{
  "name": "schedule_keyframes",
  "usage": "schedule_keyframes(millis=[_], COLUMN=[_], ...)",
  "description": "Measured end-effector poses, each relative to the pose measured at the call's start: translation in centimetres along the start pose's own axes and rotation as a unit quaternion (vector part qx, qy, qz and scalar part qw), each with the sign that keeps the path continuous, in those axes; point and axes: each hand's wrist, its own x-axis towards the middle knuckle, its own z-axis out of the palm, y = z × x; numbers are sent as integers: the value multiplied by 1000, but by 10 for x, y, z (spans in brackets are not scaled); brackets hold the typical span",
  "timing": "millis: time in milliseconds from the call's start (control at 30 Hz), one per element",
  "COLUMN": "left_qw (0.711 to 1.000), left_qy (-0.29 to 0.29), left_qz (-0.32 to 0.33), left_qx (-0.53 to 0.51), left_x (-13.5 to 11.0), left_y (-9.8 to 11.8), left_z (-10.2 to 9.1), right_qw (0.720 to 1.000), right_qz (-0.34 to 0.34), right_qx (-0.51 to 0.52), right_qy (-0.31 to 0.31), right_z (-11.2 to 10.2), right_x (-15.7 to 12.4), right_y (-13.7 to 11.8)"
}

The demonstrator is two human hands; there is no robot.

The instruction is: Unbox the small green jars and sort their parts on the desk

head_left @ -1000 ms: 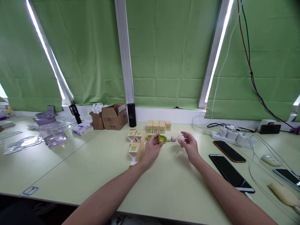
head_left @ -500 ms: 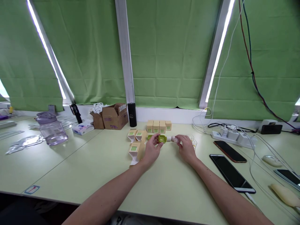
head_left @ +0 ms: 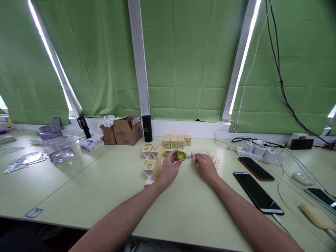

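Note:
My left hand [head_left: 169, 167] pinches a small green open case [head_left: 181, 155] just above the table. My right hand [head_left: 204, 164] rests low beside it, fingers curled at a small white piece [head_left: 193, 154] on the table; a second white piece [head_left: 188, 155] lies next to the green case. Another green piece [head_left: 167, 153] shows behind my left fingers. Small clear cups [head_left: 213, 155] with something yellow inside stand just right of my right hand. Open tan boxes with green labels [head_left: 151, 164] lie left of my left hand.
A row of closed tan boxes [head_left: 177, 141] stands behind, with a black cylinder [head_left: 147, 128] and cardboard boxes [head_left: 128, 130] to the left. Phones [head_left: 258, 192] lie at right, near a power strip [head_left: 258, 151] and cables. A purple jug [head_left: 55, 144] stands far left.
My right hand, which held a white piece in the air, has come down and moved left to the white pieces on the table. The clear cups are now uncovered. My left hand stays put.

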Motion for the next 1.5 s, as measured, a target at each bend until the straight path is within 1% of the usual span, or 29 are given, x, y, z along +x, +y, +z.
schedule_keyframes(millis=[133, 500, 700, 867, 1033, 1100, 1167, 1333, 1433, 1500], left_qw=[1000, 1000, 1000, 1000, 999, 999, 998, 991, 987, 986], left_qy=[-1, -3, -3, -7, -18, -22, -25, -48, -68, -79], left_qz=[-6, -6, -7, -4, -3, -5, -8, -11, -22, -37], left_qx=[4, -1, -4, -11, -26, -39, -58, -122, -142, -145], left_x=[0, 0, -1, 0, 0, -1, -1, -3, -4, -5], left_y=[1, 0, 0, 0, 2, 3, 4, 9, 11, 10], left_z=[0, 0, 0, -1, -1, -1, 0, 2, 3, 4], right_qw=[1000, 999, 999, 999, 994, 992, 991, 978, 969, 964], right_qz=[-4, 10, 15, 20, 71, 76, 62, -26, -49, -53], right_qx=[4, -31, -32, -7, 23, 41, 66, 166, 209, 224], right_qy=[-11, -10, -6, 33, 80, 93, 103, 124, 125, 132], right_z=[1, 1, 0, -6, -16, -18, -21, -28, -31, -32], right_x=[0, -2, -3, -1, 0, 0, 0, 0, 0, -1], right_y=[2, 0, 0, -5, -9, -11, -17, -45, -60, -65])
